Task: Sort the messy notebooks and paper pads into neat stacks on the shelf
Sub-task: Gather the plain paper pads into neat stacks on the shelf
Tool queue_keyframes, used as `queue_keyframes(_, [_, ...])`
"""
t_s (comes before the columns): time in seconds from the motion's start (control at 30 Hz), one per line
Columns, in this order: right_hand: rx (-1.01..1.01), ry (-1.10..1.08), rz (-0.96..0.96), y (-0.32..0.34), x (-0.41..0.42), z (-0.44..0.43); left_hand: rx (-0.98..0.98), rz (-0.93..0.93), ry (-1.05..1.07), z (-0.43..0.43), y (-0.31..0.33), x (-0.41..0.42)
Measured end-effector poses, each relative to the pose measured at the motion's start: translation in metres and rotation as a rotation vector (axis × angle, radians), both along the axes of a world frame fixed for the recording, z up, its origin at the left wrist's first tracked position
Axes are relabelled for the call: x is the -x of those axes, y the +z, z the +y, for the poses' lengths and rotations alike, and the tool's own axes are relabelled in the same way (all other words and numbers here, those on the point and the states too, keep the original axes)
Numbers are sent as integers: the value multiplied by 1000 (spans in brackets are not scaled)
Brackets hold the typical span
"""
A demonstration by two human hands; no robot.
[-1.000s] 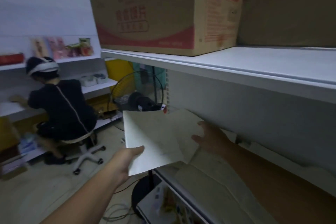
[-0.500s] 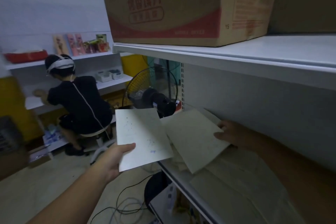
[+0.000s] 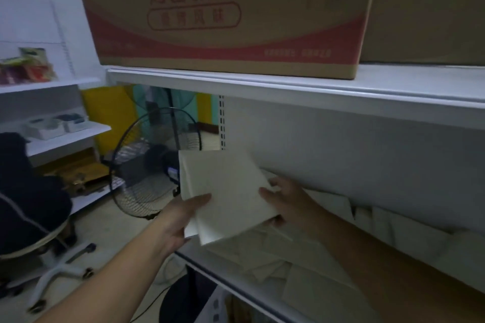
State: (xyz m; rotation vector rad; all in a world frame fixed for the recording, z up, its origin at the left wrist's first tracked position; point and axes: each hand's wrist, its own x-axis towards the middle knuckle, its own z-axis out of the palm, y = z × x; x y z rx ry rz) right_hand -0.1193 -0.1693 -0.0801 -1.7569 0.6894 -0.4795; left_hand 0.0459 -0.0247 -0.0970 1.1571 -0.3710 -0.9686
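Note:
Two pale paper pads (image 3: 225,191) are held together, one lying on top of the other, above the left end of the white shelf (image 3: 236,286). My left hand (image 3: 181,217) grips their lower left edge with the thumb on top. My right hand (image 3: 286,199) grips the right edge. Beneath them, more pale pads and notebooks (image 3: 296,267) lie scattered and overlapping on the shelf board, stretching to the right into shadow.
A large cardboard box (image 3: 231,13) with red print sits on the upper shelf (image 3: 315,86), another brown box (image 3: 430,13) beside it. A standing fan (image 3: 152,165) is left of the shelf. A person in dark clothes (image 3: 23,191) sits on a wheeled stool at far left.
The two pads, held apart before, have been brought together into one overlapped pair between both hands. The view has shifted closer to the shelf and to the right.

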Motion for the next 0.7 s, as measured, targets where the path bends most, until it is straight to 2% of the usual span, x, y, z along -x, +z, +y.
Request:
queue_keyframes(0.07, [-11,-117,35,-5,-3,-6,14,15,-47,-3,-5,-14])
queue_keyframes(0.1, [28,-248,65,-7,2,-12,19,23,-72,-4,-7,-20])
queue_keyframes(0.17, [333,-447,295,-15,23,-28,22,43,-122,-6,-10,-33])
queue_keyframes(0.2, [473,-466,447,-22,34,-34,19,53,-146,-6,-11,-38])
queue_keyframes(0.23, [525,-453,553,-30,42,-38,12,63,-162,-7,-12,-41])
queue_keyframes(0.3, [459,-427,618,-41,51,-40,-9,80,-184,-8,-16,-47])
queue_keyframes(0.4, [382,-407,604,-42,46,-40,-35,88,-216,-7,-22,-51])
queue_keyframes(0.57, [451,-456,683,-27,31,-44,-57,91,-273,-8,-26,-54])
queue_keyframes(0.7, [372,-424,764,-11,30,-48,-67,57,-294,-13,-26,-56])
